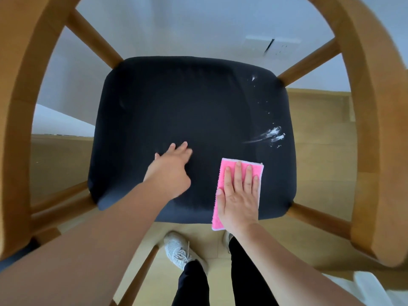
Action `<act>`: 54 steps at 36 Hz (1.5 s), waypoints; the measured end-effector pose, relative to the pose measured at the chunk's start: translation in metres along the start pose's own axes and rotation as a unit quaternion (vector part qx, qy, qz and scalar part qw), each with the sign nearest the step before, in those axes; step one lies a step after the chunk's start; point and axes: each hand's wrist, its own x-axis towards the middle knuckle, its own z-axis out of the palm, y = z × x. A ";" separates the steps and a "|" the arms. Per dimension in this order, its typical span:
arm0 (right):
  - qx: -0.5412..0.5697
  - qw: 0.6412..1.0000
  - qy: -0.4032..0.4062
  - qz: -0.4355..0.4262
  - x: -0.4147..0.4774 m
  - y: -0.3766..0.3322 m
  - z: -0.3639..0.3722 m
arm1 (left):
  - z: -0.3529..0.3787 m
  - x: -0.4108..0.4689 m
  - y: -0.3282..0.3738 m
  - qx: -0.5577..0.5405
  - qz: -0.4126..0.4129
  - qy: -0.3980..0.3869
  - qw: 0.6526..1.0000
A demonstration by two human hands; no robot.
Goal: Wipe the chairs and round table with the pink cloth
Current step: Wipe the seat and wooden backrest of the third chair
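Fingers [238, 173] of the right hand [239, 199] lie straight and flat, pressing the folded pink fibre cloth [230, 164] onto the near right part of the black padded seat [187, 102] of the curved wooden armchair [371, 107]. The left hand [170, 171] rests loose-fingered on the seat just beside it, grasping nothing. White smeared marks [272, 134] lie farther out by the seat's right edge, apart from the cloth. A good pass, I judge, keeps the palm flat and sweeps over those marks with even pressure, gathering rather than spreading them. No container shows, and the round table is out of view.
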 end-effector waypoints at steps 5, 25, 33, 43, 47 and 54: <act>-0.038 0.997 -0.020 -0.066 0.023 -0.003 -0.007 | -0.021 -0.013 -0.044 -0.023 -0.026 0.124 0.992; -0.028 0.994 -0.012 -0.105 0.095 -0.028 -0.024 | 0.002 -0.038 -0.049 0.059 -0.053 0.089 0.993; -0.056 0.998 0.002 -0.027 0.122 0.034 -0.040 | 0.016 -0.013 -0.006 0.123 0.050 0.041 0.990; -0.059 0.996 0.041 -0.051 0.206 0.036 -0.065 | 0.018 0.006 0.012 0.161 0.028 -0.063 0.985; -0.065 0.995 0.045 -0.057 0.241 0.033 -0.079 | 0.017 0.009 0.016 0.163 0.020 -0.088 0.982; -0.061 0.995 0.048 -0.062 0.250 0.034 -0.083 | 0.014 0.010 0.016 0.170 0.017 -0.113 0.979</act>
